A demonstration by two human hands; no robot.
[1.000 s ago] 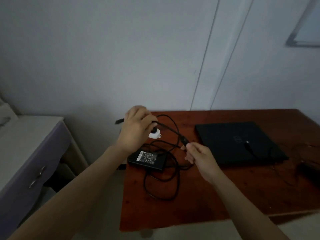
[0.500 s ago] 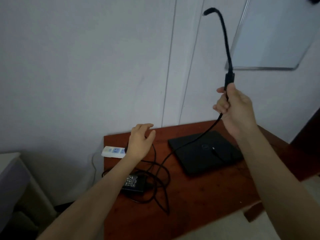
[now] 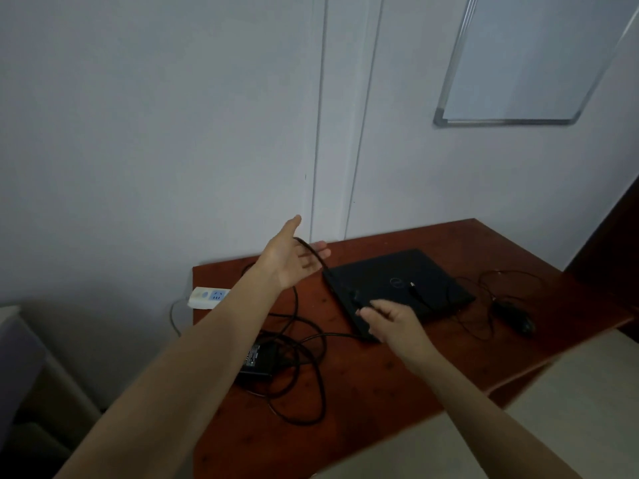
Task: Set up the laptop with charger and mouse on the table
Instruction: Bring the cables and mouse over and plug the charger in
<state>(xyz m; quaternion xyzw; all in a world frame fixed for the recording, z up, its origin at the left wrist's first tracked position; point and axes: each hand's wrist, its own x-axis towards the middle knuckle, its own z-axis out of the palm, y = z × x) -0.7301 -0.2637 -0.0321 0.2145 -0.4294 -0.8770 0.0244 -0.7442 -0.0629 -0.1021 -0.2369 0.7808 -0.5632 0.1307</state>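
Note:
A shut black laptop [image 3: 408, 271] lies on the red-brown table [image 3: 380, 416]. The black charger brick [image 3: 257, 361] sits at the table's left amid loops of its cable [image 3: 311, 392]. My right hand [image 3: 390, 319] is at the laptop's near-left edge and pinches the charger plug [image 3: 356, 299] against it. Further back, my left hand [image 3: 294, 261] is held palm up with straight fingers, and a stretch of cable lies across it. A black mouse [image 3: 515, 318] rests right of the laptop, its USB plug [image 3: 413, 286] lying on the lid.
A white power strip [image 3: 209, 297] sits at the table's back-left edge against the wall. A whiteboard [image 3: 518, 63] hangs at the upper right. A grey cabinet [image 3: 20, 357] stands at the far left. The mouse cable [image 3: 484, 305] loops on the table's right.
My right hand has come down from head height with the cable end to the laptop's edge. My left hand has turned palm up under the cable.

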